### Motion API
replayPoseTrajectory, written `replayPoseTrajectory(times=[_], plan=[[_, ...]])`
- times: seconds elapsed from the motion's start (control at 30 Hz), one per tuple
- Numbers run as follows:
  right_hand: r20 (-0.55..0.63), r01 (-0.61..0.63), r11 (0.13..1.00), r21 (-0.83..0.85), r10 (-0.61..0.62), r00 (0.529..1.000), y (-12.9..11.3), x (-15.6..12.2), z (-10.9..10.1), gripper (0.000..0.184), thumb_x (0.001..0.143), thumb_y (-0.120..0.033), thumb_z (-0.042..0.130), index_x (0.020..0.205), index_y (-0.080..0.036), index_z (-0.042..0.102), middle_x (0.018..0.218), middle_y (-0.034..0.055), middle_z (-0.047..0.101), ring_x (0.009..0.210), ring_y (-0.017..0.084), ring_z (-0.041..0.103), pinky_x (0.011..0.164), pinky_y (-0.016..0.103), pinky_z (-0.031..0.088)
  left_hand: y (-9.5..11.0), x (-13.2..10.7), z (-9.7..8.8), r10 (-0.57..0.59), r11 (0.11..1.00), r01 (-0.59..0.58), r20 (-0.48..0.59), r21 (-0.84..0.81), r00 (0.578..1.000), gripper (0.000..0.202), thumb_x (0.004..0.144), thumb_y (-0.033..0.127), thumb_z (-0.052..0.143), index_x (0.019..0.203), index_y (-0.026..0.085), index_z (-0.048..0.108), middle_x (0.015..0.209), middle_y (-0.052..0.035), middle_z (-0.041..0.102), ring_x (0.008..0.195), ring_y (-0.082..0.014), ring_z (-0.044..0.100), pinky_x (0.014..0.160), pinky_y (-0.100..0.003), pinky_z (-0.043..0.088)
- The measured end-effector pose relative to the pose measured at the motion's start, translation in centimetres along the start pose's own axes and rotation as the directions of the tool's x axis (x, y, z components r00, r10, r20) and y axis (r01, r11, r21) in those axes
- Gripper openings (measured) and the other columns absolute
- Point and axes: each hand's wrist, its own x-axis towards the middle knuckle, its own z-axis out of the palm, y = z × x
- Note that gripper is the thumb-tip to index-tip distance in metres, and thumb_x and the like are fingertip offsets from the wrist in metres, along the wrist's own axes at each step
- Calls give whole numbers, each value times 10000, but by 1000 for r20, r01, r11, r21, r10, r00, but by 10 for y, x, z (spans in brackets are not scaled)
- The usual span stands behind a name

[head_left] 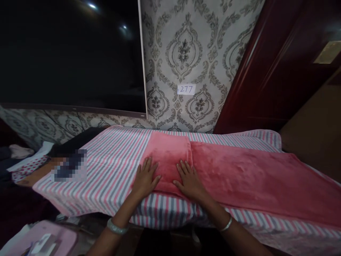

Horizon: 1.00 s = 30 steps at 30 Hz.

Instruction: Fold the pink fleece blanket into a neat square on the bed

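A pink fleece cloth (pixel 247 174) lies across a table covered by a pink, grey and white striped sheet (pixel 114 167). Its left end is folded over into a square flap (pixel 166 154). My left hand (pixel 145 176) lies flat with fingers spread on the flap's left edge, partly on the striped sheet. My right hand (pixel 188 179) rests flat, fingers spread, on the flap's right part near the fold line. Both hands press on the cloth and grip nothing. Each wrist wears a bangle.
A large dark screen (pixel 69 53) hangs on the patterned wallpaper behind the table, beside a small label reading 277 (pixel 186 89). A dark red wooden door (pixel 279 64) stands at the right. Clothes and a blurred object lie at the left; a pink item (pixel 42 238) sits below left.
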Motion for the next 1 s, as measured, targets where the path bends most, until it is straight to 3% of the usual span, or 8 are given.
replayPoseTrajectory(times=[0.1, 0.2, 0.27, 0.4, 0.57, 0.77, 0.87, 1.0], plan=[[15, -19, 1000, 1, 19, 1000, -2, 0, -1, 792, 958, -623, 379, 1598, -177, 240, 1673, 85, 72, 1550, 299, 37, 1221, 546, 86, -14, -3, -10, -182, 980, 177, -57, -92, 982, 493, 959, 375, 454, 1368, 121, 559, 1425, -221, 549, 1279, -322, 561, 1033, -471, 462], [10, -14, 1000, 4, 14, 1000, -2, 0, 0, 784, 960, -613, 387, 1596, -178, 245, 1673, 85, 74, 1550, 296, 35, 1220, 549, 90, -31, -5, -21, -411, 890, 423, 102, -171, 906, 519, 944, 407, 458, 1343, 91, 559, 1176, -189, 697, 1058, -298, 675, 883, -393, 513], [18, -23, 1000, 13, 23, 1000, -2, 1, -1, 782, 959, -598, 400, 1599, -180, 232, 1673, 78, 63, 1550, 297, 28, 1219, 551, 105, -39, -5, -26, -466, 842, 507, 227, -184, 855, 485, 917, 463, 487, 1201, 102, 641, 1024, -167, 731, 974, -306, 689, 816, -372, 496], [47, -30, 998, 52, 27, 999, -1, 4, -5, 776, 954, -562, 439, 1599, -183, 229, 1671, 83, 81, 1548, 304, 36, 1219, 542, 142, -45, -4, -28, -447, 821, 510, 267, -255, 854, 316, 870, 435, 514, 837, 159, 664, 811, -111, 706, 836, -275, 679, 731, -329, 453], [58, 15, 996, 90, -20, 998, -2, 1, -4, 700, 969, -512, 444, 1592, -247, 266, 1670, 63, 116, 1546, 307, 42, 1227, 512, 149, -57, -6, -18, -428, 773, 496, 252, -396, 868, 262, 861, 385, 471, 818, 190, 641, 772, -41, 702, 781, -221, 661, 693, -290, 457], [33, 25, 998, 64, -27, 999, -2, -5, 4, 675, 975, -489, 446, 1590, -282, 262, 1674, 48, 92, 1549, 291, 30, 1227, 517, 151, -69, 0, -17, -404, 778, 496, 297, -384, 865, 305, 817, 449, 519, 810, 182, 666, 737, -51, 696, 753, -243, 657, 678, -314, 446], [30, 27, 997, 76, -29, 999, -2, -6, 4, 672, 981, -511, 423, 1592, -291, 249, 1677, 39, 68, 1548, 298, 4, 1223, 533, 145, -67, 22, -30, -439, 758, 534, 314, -375, 842, 398, 863, 498, 490, 916, 162, 698, 862, -79, 743, 852, -256, 688, 735, -315, 479], [33, 25, 996, 88, -28, 999, -4, -7, 2, 678, 977, -518, 423, 1593, -294, 250, 1677, 28, 67, 1548, 305, 4, 1224, 535, 139, -63, 77, -37, -451, 774, 530, 286, -345, 845, 375, 911, 445, 488, 920, 140, 706, 972, -123, 756, 957, -270, 696, 794, -312, 491]])
